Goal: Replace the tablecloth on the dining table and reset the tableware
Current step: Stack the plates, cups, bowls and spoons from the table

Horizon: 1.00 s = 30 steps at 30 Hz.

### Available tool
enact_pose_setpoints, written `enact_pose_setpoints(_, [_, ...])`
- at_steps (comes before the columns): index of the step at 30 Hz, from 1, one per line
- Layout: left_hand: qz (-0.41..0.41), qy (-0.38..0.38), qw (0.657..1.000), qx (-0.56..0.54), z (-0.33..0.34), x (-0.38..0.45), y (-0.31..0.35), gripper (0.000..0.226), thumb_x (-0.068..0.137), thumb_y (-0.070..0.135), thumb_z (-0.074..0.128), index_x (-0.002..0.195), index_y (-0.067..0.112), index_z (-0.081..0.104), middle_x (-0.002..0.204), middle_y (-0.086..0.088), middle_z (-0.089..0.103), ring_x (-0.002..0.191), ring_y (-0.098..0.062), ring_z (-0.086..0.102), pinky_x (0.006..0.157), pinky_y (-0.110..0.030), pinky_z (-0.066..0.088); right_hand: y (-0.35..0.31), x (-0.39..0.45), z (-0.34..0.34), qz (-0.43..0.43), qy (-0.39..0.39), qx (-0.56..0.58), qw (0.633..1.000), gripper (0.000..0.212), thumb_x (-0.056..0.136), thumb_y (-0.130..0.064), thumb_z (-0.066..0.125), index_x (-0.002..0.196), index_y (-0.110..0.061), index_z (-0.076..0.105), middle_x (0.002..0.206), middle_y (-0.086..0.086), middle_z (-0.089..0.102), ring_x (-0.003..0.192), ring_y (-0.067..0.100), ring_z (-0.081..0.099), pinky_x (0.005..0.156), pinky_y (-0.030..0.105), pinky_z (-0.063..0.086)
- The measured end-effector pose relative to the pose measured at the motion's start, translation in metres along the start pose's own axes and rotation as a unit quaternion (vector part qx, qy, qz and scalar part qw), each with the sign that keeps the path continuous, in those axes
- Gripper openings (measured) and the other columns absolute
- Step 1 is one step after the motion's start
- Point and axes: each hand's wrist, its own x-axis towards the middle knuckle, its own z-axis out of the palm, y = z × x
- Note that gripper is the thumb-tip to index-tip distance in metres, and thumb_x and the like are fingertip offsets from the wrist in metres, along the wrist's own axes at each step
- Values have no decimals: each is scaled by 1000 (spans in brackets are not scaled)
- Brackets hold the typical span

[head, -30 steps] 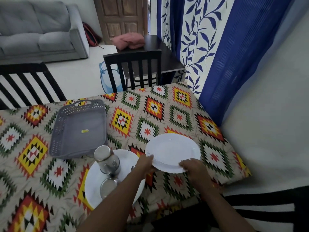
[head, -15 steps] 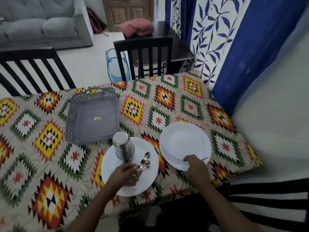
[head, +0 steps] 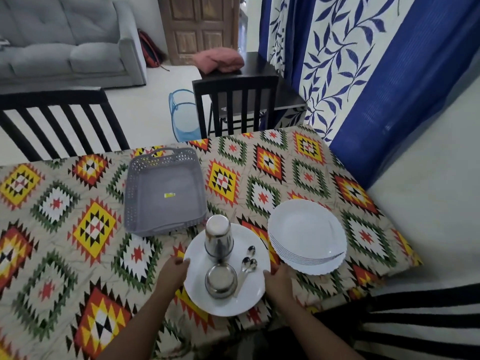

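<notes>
White dinner plate, loaded with loose steel tumbler, bowl and spoons: left hand and right hand grasp opposite rims; keep it level, likely slippery.

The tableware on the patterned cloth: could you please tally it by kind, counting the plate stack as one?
White plate stack: 1
White plate held by both hands: 1
Steel tumblers: 1
Steel bowls: 1
Spoons: 3
Grey trays: 1
Total: 8
</notes>
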Motion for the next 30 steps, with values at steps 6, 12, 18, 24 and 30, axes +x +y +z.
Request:
enact_pose_setpoints(6, [45, -18, 991, 125, 0, 19, -5, 20, 94, 29, 62, 87, 11, 67, 78, -5, 64, 70, -20, 60, 59, -29, 42, 5, -1, -10, -27, -63, -15, 998, 20, 93, -23, 60, 110, -16, 69, 102, 0, 71, 98, 21, 65, 70, 27, 47])
enact_pose_setpoints(12, [63, 21, 990, 122, 0, 18, -7, 26, 91, 29, 66, 78, 7, 64, 70, -5, 60, 63, -18, 56, 53, -28, 38, -4, -16, -9, -51, -45, -31, 997, 17, 91, -15, 55, 101, -22, 68, 97, -3, 69, 90, 14, 62, 70, 25, 49])
enact_pose_setpoints(18, [85, 6, 993, 83, -6, 17, -9, 18, 89, 27, 70, 84, 9, 71, 78, -4, 67, 72, -21, 63, 67, -36, 54, 3, -21, -7, -49, -26, -38, 998, 22, 94, -16, 55, 112, -17, 67, 103, 1, 69, 95, 17, 63, 80, 31, 49])
enact_pose_setpoints(24, [106, -5, 994, 37, -8, 10, 8, 8, 88, 24, 70, 85, 16, 70, 80, -2, 69, 73, -22, 66, 70, -41, 58, 2, -19, -23, -60, -2, -20, 998, 18, 93, -18, 58, 106, -11, 69, 101, 3, 70, 93, 20, 64, 78, 35, 52])
enact_pose_setpoints(30, [127, 0, 991, 38, 3, 4, 47, 10, 87, 26, 71, 81, 18, 69, 79, 0, 68, 73, -20, 67, 71, -44, 59, -2, 2, -57, -66, 14, -17, 998, 17, 93, -23, 60, 105, -16, 69, 100, 0, 71, 93, 20, 66, 87, 45, 57])
